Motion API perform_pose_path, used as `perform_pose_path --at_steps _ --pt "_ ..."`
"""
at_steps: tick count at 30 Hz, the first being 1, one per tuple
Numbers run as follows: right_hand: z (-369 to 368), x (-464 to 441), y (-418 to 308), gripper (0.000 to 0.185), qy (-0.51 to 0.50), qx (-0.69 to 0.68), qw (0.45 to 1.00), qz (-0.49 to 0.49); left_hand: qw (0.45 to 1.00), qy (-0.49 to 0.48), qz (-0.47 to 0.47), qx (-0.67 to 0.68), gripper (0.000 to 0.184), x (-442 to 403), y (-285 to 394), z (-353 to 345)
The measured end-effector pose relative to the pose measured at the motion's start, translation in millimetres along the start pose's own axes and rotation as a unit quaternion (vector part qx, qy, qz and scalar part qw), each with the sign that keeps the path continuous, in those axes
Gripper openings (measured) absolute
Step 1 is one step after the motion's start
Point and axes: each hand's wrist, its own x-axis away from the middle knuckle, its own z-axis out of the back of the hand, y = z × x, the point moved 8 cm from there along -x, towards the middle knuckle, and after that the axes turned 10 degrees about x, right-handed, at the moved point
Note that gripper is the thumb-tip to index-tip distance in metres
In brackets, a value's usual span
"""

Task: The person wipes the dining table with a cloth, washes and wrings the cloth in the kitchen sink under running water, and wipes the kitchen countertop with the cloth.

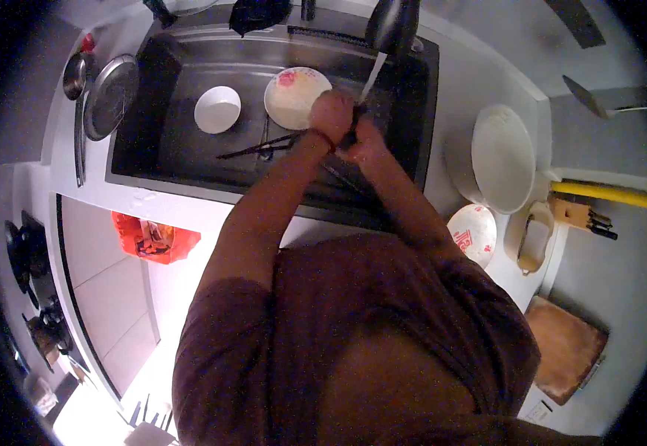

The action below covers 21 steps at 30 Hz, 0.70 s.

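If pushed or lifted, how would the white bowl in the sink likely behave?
The white bowl sits mouth up in the flat-bottomed sink, so a push would probably slide it rather than roll it. Smooth white walls suggest it is stiff, perhaps breakable.
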Motion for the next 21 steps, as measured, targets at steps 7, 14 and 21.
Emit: perform_pose_path --at_steps 7,14,21 --pt "52.6 -74.1 -11.1 0.034 -0.194 0.008 0.975 0.111 0.979 0.089 -0.002 0.182 0.018 23.9 48.8 13.7" --pt "-16.5 33.9 -23.3 0.041 -0.047 0.134 0.987 0.070 0.999 0.028 0.013 0.023 0.017 -1.3 -17.5 3.0" --pt "52.2 -21.1 -41.7 0.034 -0.036 0.023 0.997 0.057 0.889 0.109 0.054 0.441 0.023 22.1 -6.2 10.3"
